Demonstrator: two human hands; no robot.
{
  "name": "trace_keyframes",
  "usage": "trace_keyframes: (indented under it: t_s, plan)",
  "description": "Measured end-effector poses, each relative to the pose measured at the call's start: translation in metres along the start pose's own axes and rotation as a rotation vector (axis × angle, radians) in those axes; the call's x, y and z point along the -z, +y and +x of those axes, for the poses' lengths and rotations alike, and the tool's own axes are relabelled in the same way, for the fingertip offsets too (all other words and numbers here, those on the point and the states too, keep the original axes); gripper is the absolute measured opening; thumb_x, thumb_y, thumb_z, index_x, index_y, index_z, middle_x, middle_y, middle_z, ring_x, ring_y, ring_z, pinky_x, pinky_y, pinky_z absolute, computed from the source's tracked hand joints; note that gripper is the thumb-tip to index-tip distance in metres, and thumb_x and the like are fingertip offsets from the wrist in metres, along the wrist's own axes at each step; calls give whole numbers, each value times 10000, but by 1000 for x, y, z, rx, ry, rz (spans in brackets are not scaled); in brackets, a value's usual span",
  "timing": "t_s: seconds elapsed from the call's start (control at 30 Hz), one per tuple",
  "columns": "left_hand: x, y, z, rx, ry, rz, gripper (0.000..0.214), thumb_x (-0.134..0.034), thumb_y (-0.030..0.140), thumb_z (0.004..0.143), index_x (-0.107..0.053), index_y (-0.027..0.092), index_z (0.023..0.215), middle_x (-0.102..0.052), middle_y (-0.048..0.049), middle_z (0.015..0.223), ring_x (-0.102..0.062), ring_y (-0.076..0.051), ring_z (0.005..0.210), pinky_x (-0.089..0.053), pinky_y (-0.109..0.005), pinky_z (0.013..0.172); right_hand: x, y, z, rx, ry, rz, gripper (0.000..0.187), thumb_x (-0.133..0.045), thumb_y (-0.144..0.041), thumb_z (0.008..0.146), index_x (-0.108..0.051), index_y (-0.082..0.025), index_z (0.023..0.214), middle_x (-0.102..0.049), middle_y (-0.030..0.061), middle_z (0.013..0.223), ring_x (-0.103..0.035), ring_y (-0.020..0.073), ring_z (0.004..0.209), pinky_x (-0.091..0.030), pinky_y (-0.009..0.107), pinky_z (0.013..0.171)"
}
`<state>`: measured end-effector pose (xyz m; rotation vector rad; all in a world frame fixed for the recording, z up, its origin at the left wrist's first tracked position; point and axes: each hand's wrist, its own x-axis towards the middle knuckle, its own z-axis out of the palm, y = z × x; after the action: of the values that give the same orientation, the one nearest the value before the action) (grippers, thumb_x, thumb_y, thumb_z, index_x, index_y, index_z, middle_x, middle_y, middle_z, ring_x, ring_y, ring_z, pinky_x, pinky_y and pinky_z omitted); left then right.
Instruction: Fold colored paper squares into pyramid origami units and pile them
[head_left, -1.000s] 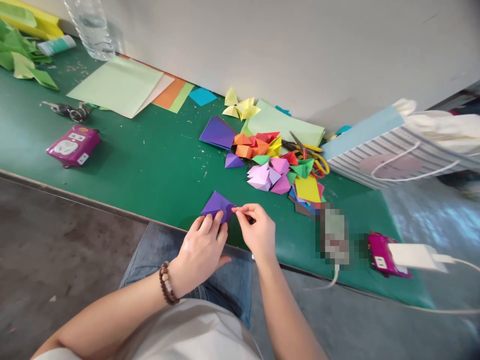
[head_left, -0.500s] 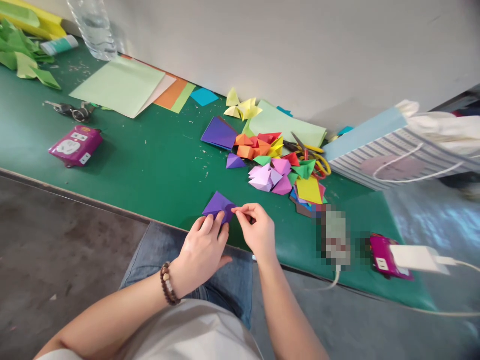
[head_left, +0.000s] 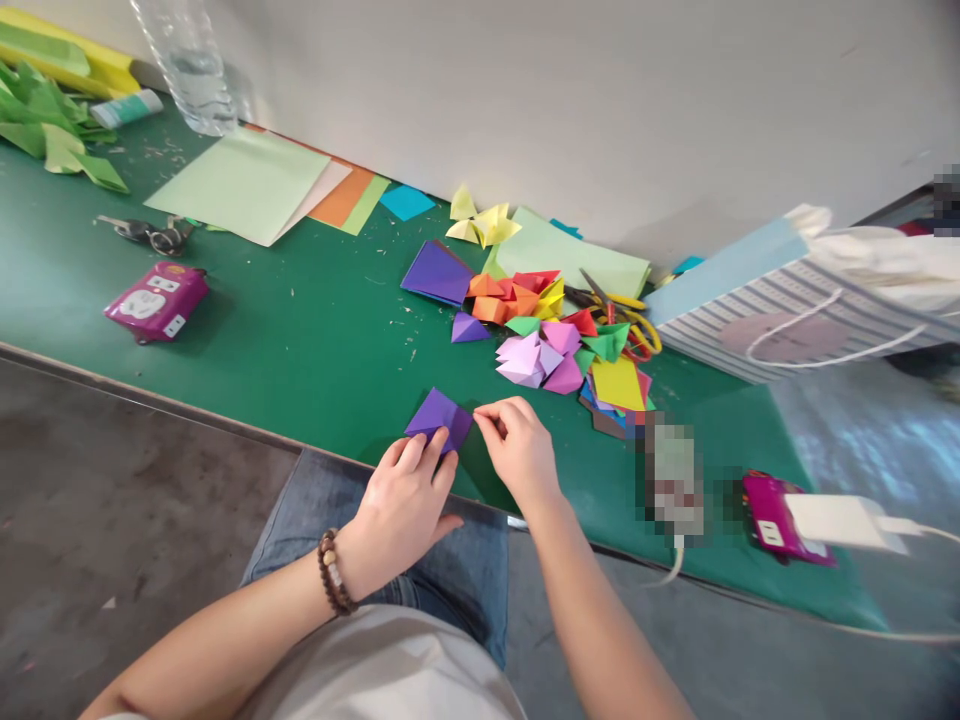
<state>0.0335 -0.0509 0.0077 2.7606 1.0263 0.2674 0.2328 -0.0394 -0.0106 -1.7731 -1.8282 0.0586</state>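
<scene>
A square of folded purple paper (head_left: 437,412) lies on the green table close to its front edge. My left hand (head_left: 407,490) rests on the paper's lower part, fingers stretched out and pressing it flat, thumb apart. At the paper's right corner my right hand (head_left: 519,445) makes a pinch, thumb and index tips meeting at that corner. Its other fingers are curled in. Beyond the hands sit a small folded purple piece (head_left: 469,327) and a stack of purple sheets (head_left: 437,273). Folded pink and lilac pieces (head_left: 529,358) lie to their right.
Orange and red folded pieces (head_left: 510,297), yellow-handled scissors (head_left: 630,318) and a striped paper bag (head_left: 750,310) stand right of centre. Magenta power adapters (head_left: 157,302) sit at both sides. Pale green sheets (head_left: 244,180), keys (head_left: 150,233) and a water bottle (head_left: 196,85) are at the left.
My right hand's pinched fingertips have shifted slightly right and up, from over the paper to its corner, showing more of it. My left hand stays on the paper.
</scene>
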Motion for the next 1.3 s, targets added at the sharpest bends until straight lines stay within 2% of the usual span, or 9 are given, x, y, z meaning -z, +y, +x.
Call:
trace_keyframes:
  t_s: [0.27, 0.47, 0.7, 0.87, 0.93, 1.0, 1.13, 1.23, 1.3]
  plan:
    - [0, 1, 0, -8, -14, 2, 713, -681, 543, 775, -505, 115, 1317, -436, -162, 1463, -423, -308, 1275, -355, -429, 1035, -2, -1, -3, 159, 6, -116, 181, -489, -229, 946, -614, -189, 821, -619, 59, 793, -602, 180, 745, -474, 287, 683]
    - [-1, -1, 0, 12, 29, -46, 783, -706, 496, 768, -428, 76, 1367, -470, -152, 1436, -432, -300, 1255, -348, -410, 1039, -2, -8, -10, 232, -39, -72, 159, -494, -212, 948, -620, -189, 853, -639, 58, 800, -615, 180, 752, -479, 289, 691]
    - [-3, -2, -3, 39, 69, -92, 761, -690, 424, 795, -379, 64, 1389, -481, -148, 1427, -444, -303, 1248, -351, -398, 1026, -2, -25, -30, 244, -106, 42, 162, -500, -206, 945, -626, -191, 844, -649, 54, 802, -612, 180, 751, -492, 299, 685]
    - [-5, -6, -4, 58, 67, -152, 743, -659, 374, 817, -335, 89, 1422, -491, -134, 1422, -435, -297, 1263, -359, -401, 1033, 7, -29, -34, 126, -171, 259, 126, -557, -220, 913, -652, -207, 832, -650, 35, 803, -618, 166, 762, -506, 280, 687]
    - [-6, -7, -5, 64, 79, -188, 731, -650, 365, 823, -328, 114, 1429, -496, -125, 1421, -433, -290, 1263, -363, -406, 1038, 14, -24, -26, 11, -120, 311, 90, -585, -247, 893, -668, -213, 882, -645, 35, 852, -603, 148, 708, -504, 269, 643]
    - [-7, -8, -5, 65, 94, -206, 692, -643, 356, 828, -351, 141, 1418, -477, -111, 1442, -421, -288, 1270, -365, -424, 1044, 19, -16, -12, -93, -51, 260, 196, -590, -270, 877, -660, -205, 1048, -629, 55, 969, -541, 115, 592, -509, 290, 634]
    - [-10, -7, -5, 54, 121, -195, 628, -641, 328, 828, -404, 170, 1388, -451, -97, 1465, -406, -305, 1279, -377, -483, 1041, 14, -4, 24, -139, -248, 217, 171, -668, -285, 785, -690, -206, 935, -616, 47, 983, -509, 94, 546, -497, 296, 616]
    - [-3, -10, -3, 22, 192, -247, 545, -638, 302, 831, -467, 181, 1335, -505, -104, 1413, -443, -299, 1250, -416, -482, 1015, 7, 0, 56, -155, -368, 338, 77, -683, -271, 738, -663, -198, 733, -631, 10, 806, -549, 112, 574, -479, 269, 577]
    - [10, -16, 4, -23, 309, -322, 376, -607, 248, 856, -550, 202, 1225, -585, -88, 1314, -501, -253, 1189, -445, -429, 998, 8, 2, 79, -137, -397, 410, 95, -676, -293, 743, -652, -202, 725, -639, -18, 689, -587, 125, 582, -475, 250, 550]
